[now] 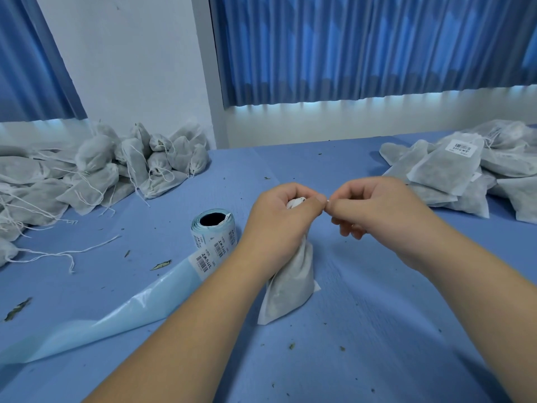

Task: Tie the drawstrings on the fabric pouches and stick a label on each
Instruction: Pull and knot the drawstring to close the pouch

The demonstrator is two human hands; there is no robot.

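A filled white fabric pouch point(290, 286) stands upright on the blue table in front of me. My left hand point(282, 219) grips its gathered neck from the left. My right hand point(374, 210) pinches the drawstring right beside the left thumb; the string itself is barely visible between the fingertips. A roll of barcode labels point(213, 232) stands just left of the pouch, and its pale blue backing strip point(122, 312) trails toward the near left.
A heap of untied pouches with loose strings point(101, 170) lies at the far left. A stack of flat pouches, the top one labelled point(453, 167), sits at the far right. Dried leaf bits are scattered over the table point(363, 330).
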